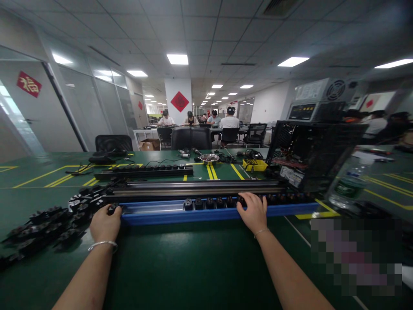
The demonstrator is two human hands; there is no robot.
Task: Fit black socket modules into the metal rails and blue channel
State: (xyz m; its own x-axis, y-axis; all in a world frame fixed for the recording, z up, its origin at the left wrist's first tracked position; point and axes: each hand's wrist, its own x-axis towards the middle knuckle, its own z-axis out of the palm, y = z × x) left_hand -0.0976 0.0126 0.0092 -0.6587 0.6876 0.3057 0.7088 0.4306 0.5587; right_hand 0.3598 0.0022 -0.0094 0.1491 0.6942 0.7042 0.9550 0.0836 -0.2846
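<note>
On the green desk point(193, 267), a heap of black parts point(51, 224) sits at far left; beside it the left hand point(106, 221) pinches a small black piece point(112, 209) at the blue rail's point(193, 216) left end. Rightward, black blocks point(209, 203) line the rail, the right hand point(253, 211) curling its fingers over one, and then a water bottle point(350, 185) stands past the rail's right end.

Long blue channel point(206, 216) flat on green tabletop point(193, 267), black parts point(209, 203) in row inside.

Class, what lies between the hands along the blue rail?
The head view shows, from left hand to right hand, a bare stretch of blue rail, then several black parts.
</note>
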